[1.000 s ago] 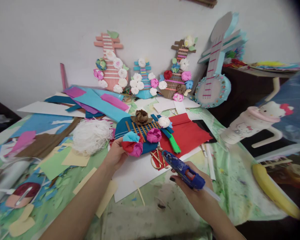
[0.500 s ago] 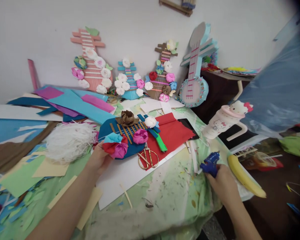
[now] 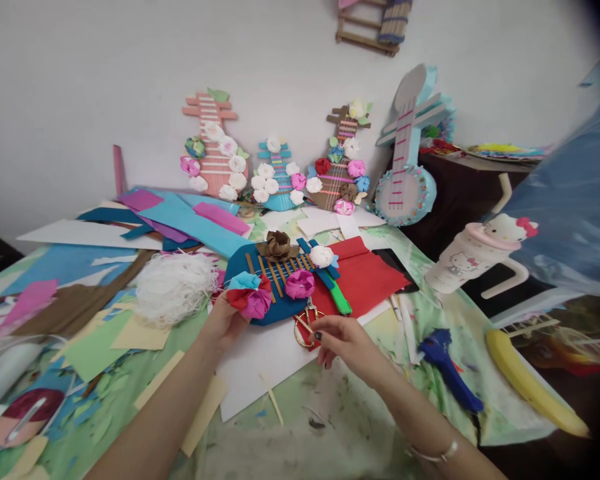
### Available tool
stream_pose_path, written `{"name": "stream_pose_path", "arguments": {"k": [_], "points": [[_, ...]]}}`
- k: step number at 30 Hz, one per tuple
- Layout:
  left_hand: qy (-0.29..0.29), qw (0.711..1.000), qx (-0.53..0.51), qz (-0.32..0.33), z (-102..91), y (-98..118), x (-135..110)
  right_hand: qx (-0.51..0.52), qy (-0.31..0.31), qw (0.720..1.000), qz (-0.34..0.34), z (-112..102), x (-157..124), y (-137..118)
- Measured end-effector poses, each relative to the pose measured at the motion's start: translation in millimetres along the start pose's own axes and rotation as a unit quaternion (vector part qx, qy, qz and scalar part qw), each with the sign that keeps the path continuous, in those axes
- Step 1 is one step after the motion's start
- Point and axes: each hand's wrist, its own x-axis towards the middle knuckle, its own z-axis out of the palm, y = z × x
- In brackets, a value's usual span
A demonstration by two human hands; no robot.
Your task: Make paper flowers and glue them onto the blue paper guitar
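My left hand (image 3: 225, 325) is closed on a paper flower (image 3: 253, 297) in red, light blue and magenta, at the left end of a dark blue paper lute (image 3: 237, 267). The lute carries brown strips, white strings, a brown flower (image 3: 279, 246), a magenta flower (image 3: 300, 285) and a white flower (image 3: 322, 256). My right hand (image 3: 350, 347) is over the table with its fingers loosely apart, nothing visible in them. Its fingertips are beside gold-handled scissors (image 3: 300, 325), partly covering them. A blue glue gun (image 3: 447, 370) lies on the table to the right of this hand.
Red paper (image 3: 375, 267) and a white sheet (image 3: 250, 380) lie around the lute. White string (image 3: 175, 287) is heaped to the left, near coloured paper scraps. A tumbler (image 3: 473, 260) and a banana (image 3: 535, 383) are at right. Decorated paper lutes (image 3: 215, 153) lean against the wall.
My right hand has let go of the glue gun, now lying on the table, and moved left to the scissors. My left hand still holds the paper flower. The camera view has shifted.
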Motion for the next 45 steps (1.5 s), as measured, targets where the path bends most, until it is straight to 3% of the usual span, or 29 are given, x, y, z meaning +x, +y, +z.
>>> {"name": "stream_pose_path", "arguments": {"k": [3,6,11,14,19,23,27,31,36,42,45], "points": [[0.007,1.000,-0.019,0.004,-2.9,-0.5,1.0,0.120,-0.058,0.987,0.089,25.9,15.8,-3.0],[0.017,0.999,-0.034,-0.011,-7.2,-1.5,2.6,0.217,-0.082,0.964,0.134,36.7,21.5,-2.4],[0.014,0.998,-0.048,-0.035,-13.3,-3.5,4.7,0.359,0.047,0.925,0.112,39.0,33.8,3.1],[0.011,0.998,-0.053,-0.041,-15.9,-6.2,5.9,0.389,0.067,0.913,0.104,40.1,42.1,3.8],[0.026,0.998,-0.053,-0.028,-19.4,-9.6,9.0,0.352,0.082,0.929,0.081,44.4,62.1,4.2],[0.015,1.000,-0.011,-0.002,-16.8,-3.5,9.9,0.266,0.097,0.959,-0.019,43.3,84.1,11.7],[0.005,0.997,0.064,0.033,-7.7,9.0,6.2,0.231,0.111,0.962,-0.096,42.3,92.3,18.2],[-0.001,0.979,0.185,0.091,-0.4,19.3,1.1,0.179,0.121,0.962,-0.165,43.1,83.0,13.0],[-0.035,0.916,0.360,0.172,2.3,25.0,-4.2,0.134,0.137,0.962,-0.192,43.8,71.2,3.0],[-0.091,0.754,0.558,0.335,7.5,26.2,-10.1,0.120,0.120,0.964,-0.204,46.6,67.5,6.3],[-0.112,0.700,0.592,0.382,10.2,24.7,-11.9,0.114,0.114,0.965,-0.206,47.3,66.0,6.9]]}}
